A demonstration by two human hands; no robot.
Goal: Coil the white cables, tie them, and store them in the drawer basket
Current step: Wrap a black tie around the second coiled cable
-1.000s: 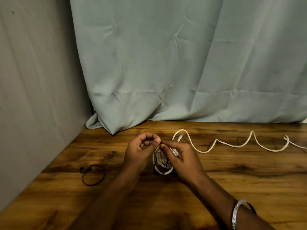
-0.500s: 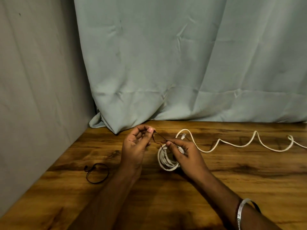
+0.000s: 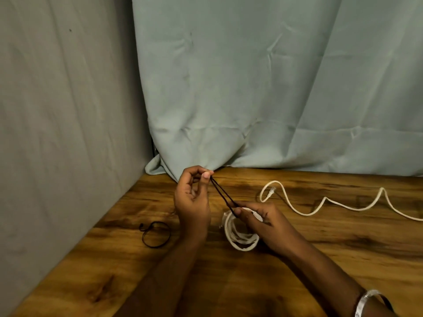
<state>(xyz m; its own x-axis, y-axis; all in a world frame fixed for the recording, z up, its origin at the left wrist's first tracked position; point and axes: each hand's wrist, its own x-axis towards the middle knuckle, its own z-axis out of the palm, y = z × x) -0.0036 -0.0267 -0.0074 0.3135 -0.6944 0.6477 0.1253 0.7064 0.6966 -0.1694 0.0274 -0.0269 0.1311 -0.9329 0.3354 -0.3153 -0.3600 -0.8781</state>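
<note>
A coiled white cable (image 3: pixel 238 237) rests on the wooden table (image 3: pixel 297 271) in the middle. My right hand (image 3: pixel 263 223) grips the top of the coil. A thin black band (image 3: pixel 223 194) runs taut from the coil up and to the left, where my left hand (image 3: pixel 193 197) pinches its far end between thumb and fingertips. A second white cable (image 3: pixel 320 205) lies loose and wavy across the table to the right, its plug end near the coil. The drawer basket is not in view.
Another black band (image 3: pixel 156 234) lies in a loop on the table to the left of my left hand. A grey wall (image 3: pixel 57 133) stands at the left and a pale green curtain (image 3: pixel 274 88) hangs behind the table.
My left hand has pulled away up and to the left, stretching the black band out from the coil. My right hand stays on the coil.
</note>
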